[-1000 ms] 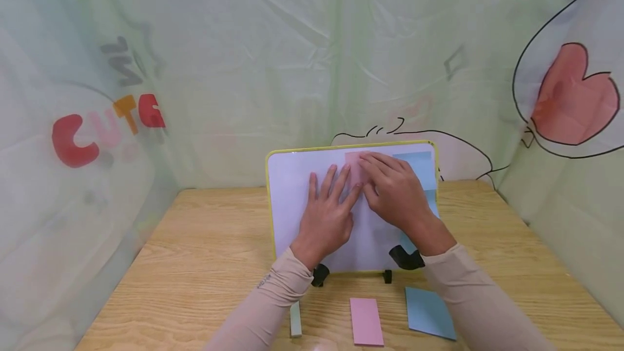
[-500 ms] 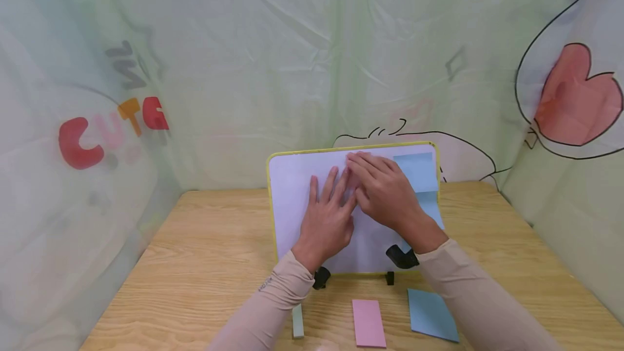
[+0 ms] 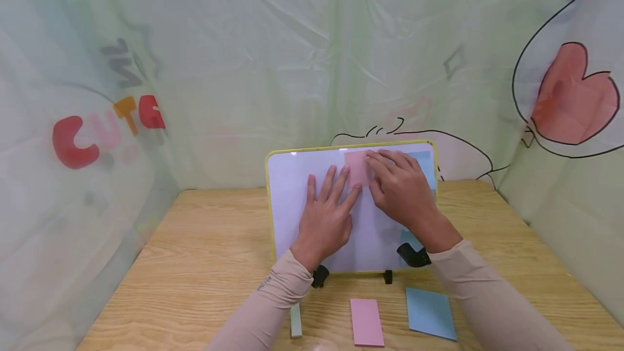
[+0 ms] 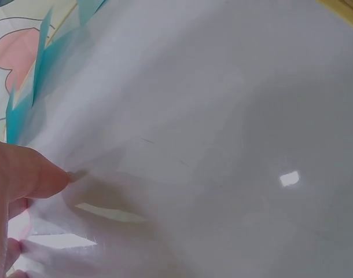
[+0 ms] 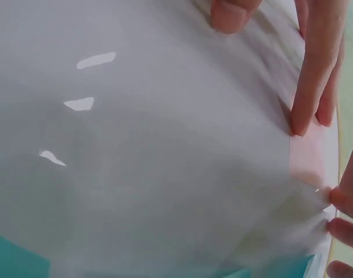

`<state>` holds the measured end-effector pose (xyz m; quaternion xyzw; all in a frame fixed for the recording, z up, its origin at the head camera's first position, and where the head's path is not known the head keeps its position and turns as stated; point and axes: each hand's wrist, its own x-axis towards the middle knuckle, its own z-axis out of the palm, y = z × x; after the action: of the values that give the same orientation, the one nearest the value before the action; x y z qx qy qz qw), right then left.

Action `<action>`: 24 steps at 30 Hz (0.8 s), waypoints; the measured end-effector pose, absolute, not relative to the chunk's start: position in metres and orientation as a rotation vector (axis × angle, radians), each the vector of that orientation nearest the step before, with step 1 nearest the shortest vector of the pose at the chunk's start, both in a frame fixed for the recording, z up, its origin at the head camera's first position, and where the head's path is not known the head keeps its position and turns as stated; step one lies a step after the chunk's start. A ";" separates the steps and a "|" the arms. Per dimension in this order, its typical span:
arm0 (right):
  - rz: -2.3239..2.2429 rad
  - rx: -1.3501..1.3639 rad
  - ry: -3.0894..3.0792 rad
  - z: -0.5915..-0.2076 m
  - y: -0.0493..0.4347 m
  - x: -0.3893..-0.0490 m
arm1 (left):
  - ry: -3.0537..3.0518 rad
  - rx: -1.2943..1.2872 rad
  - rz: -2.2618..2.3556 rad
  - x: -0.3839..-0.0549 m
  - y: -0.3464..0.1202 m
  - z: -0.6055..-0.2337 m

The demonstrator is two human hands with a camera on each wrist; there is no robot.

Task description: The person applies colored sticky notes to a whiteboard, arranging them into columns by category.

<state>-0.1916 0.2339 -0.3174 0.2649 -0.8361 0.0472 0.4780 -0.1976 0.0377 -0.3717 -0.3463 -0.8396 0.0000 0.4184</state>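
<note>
A whiteboard point(image 3: 292, 210) with a yellow rim leans upright on a black stand. Near its top edge a pink sticky note point(image 3: 356, 161) lies against the white surface. My left hand point(image 3: 325, 221) is spread flat on the board, fingertips at the note's left and lower edges. At the note's right edge, the fingertips of my right hand point(image 3: 404, 191) rest on the board, fingers extended. Partly behind that hand, a blue sticky note point(image 3: 425, 164) is stuck at the upper right. The right wrist view shows both hands' fingertips around the pink note point(image 5: 306, 156).
On the wooden table point(image 3: 209, 242), before the board, lie a pink sticky-note pad point(image 3: 367, 322), a blue pad point(image 3: 430, 313) and a narrow pale green block point(image 3: 296, 321). Black stand hooks point(image 3: 413, 256) hold the board's lower edge. A printed curtain point(image 3: 244, 69) hangs behind.
My right hand slid left across the pink note, covering it, then moved back right to its right edge. My left hand has stayed in place on the board.
</note>
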 end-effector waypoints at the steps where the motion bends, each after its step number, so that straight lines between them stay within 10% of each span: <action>1: 0.125 0.641 -2.037 -0.317 0.233 -0.191 | -2.104 -0.868 0.001 -0.197 0.038 -0.372; 24: 0.048 0.705 -2.009 -0.318 0.234 -0.198 | -2.129 -0.852 -0.004 -0.197 0.037 -0.376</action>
<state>-0.1984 0.2343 -0.3176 0.2895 -0.8253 0.0198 0.4845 -0.1972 0.0372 -0.3764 -0.3386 -0.8462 -0.0014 0.4115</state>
